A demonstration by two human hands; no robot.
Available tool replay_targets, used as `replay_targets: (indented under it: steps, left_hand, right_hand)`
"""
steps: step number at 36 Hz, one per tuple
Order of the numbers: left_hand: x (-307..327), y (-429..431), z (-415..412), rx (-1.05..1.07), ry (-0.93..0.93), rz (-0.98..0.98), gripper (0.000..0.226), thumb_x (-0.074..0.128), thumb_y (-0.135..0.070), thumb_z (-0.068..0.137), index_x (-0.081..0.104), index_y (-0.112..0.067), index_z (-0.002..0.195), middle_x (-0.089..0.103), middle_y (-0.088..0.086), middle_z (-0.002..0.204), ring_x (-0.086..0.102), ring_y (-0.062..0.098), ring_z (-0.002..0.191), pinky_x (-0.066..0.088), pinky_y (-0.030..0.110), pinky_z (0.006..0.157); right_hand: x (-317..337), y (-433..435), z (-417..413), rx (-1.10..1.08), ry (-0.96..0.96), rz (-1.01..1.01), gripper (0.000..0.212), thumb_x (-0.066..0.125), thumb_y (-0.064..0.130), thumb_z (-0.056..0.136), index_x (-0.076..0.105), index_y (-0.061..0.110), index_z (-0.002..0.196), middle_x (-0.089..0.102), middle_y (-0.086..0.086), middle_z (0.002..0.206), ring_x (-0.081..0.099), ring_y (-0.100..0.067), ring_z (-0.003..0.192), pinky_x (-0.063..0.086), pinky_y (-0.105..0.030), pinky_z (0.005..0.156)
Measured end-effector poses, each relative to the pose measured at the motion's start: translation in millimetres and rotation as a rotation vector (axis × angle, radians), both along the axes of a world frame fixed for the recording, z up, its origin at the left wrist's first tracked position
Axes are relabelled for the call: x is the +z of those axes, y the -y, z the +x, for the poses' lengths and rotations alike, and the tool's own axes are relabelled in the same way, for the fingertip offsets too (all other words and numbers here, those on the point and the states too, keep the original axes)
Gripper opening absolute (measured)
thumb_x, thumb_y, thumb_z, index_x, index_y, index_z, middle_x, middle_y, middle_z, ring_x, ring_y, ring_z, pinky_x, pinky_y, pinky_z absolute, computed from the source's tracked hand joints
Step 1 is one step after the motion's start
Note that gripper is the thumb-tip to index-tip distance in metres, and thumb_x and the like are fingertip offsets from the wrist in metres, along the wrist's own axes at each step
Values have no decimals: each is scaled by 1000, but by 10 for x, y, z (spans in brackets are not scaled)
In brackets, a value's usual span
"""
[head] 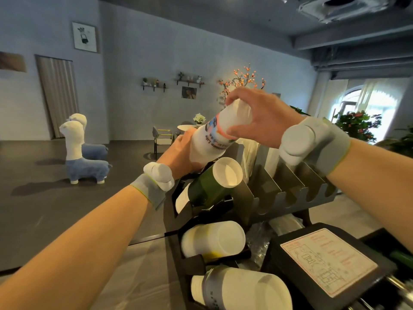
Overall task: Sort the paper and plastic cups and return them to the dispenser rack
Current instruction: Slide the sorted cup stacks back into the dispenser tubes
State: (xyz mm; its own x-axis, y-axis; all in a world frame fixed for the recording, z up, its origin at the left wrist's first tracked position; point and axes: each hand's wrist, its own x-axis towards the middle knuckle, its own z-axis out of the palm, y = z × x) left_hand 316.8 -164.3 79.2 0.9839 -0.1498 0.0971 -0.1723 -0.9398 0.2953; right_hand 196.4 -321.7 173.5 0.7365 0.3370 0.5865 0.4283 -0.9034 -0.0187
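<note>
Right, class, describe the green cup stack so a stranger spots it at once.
Find the black dispenser rack in the lower middle. The green cup stack lies in its top loaded slot, under the printed white stack. It alone has dark green sides; its neighbours are white or grey.

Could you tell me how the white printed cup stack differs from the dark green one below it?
The white printed cup stack is held aloft by the left hand and right hand; the dark green cup stack rests in the black dispenser rack. White bears lettering; green looks plain. Both lie tilted.
</note>
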Motion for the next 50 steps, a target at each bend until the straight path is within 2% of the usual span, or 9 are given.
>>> replay_targets:
  steps: [4,7,9,12,15,20,24,39,50]
  left_hand:
    - [-51,-6,15,28,-44,27,67,65,-39,93,35,-20,150,57,4,119,56,24,98,46,27,85]
    - [-96,-42,46,-158,81,-84,73,68,-28,92,28,-19,153,50,-3,132,50,18,121,40,13,100]
    - [-121,-140,-26,-70,101,-75,58,63,-23,96,38,-6,146,52,12,136,47,26,132,33,25,112]
    - [-197,-242,-91,-203,371,-355,64,65,-16,93,35,-9,149,46,10,148,44,25,136,31,2,95]
    - [-292,-447,-150,-303,510,-413,65,69,-14,89,40,-11,147,48,10,146,46,25,133,33,9,97]
    - [-234,-370,-169,-289,395,-373,59,69,-16,91,43,-8,143,52,13,140,50,30,129,36,23,104]
    - [-278,-349,-202,-255,360,-384,58,65,-26,94,42,-10,144,56,14,138,55,31,125,44,41,108]
    - [-321,-693,-523,-244,362,-468,53,68,-30,92,45,-14,137,56,7,136,56,22,122,48,37,104]
    - [-234,-1511,-1548,-337,303,-423,26,69,-25,91,56,-19,113,65,-2,104,63,15,98,53,28,91]
  right_hand:
    - [-73,-8,113,-29,10,-20,56,76,34,80,49,27,128,55,-1,123,50,-18,99,42,-28,79]
    - [-104,-15,207,-58,-3,-38,58,76,39,80,49,25,129,57,-4,121,52,-21,103,44,-31,82]
    - [-106,-37,251,-73,-9,-31,59,76,42,79,51,24,129,57,-6,121,54,-23,105,47,-35,86]
    - [-112,-93,333,-80,-27,-14,58,77,38,79,53,23,130,59,-9,122,56,-24,105,47,-36,87]
    - [-154,-171,432,-90,-67,-40,59,74,33,82,51,26,136,58,-8,128,55,-21,107,40,-28,82]
    - [-275,-305,561,-89,-247,-124,64,63,19,93,36,24,151,44,-2,151,43,-19,135,34,-7,90]
    - [-350,-337,607,-100,-232,-108,62,60,35,94,35,29,150,47,-1,148,46,-23,132,37,-32,103]
    - [-263,-371,490,-136,-168,-20,62,64,45,90,45,19,143,52,-4,141,51,-25,125,40,-34,96]
    - [-378,-908,-593,4,-137,88,36,66,38,87,61,19,117,61,-2,114,59,-17,103,50,-35,89]
